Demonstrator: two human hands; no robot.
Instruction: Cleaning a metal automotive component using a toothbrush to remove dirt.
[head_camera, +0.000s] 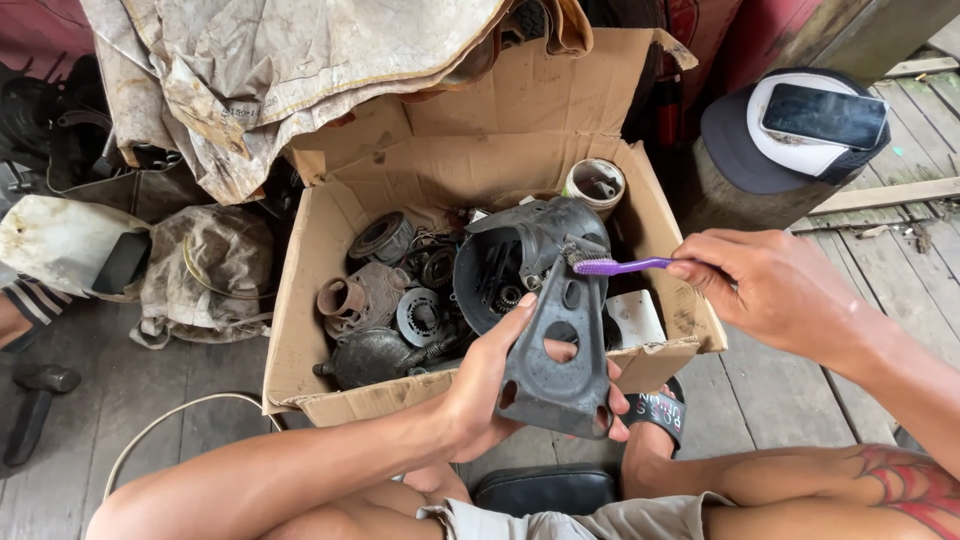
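Scrubbing is under way: the left hand (490, 385) grips the bracket (560, 345) upright while the right hand (760, 285) pinches a toothbrush (615, 266), bristles at the bracket's top end; the next strokes probably call for a steady grip.

A weathered plank floor (800, 400) carries everything. On it sits an open cardboard box (300, 330) of dark metal parts. Left of the box lie a grimy cloth bundle (205, 270), a thin pale cable (160, 425) and what may be a hammer (35, 405). A loose wooden batten (885, 195) lies at the right.
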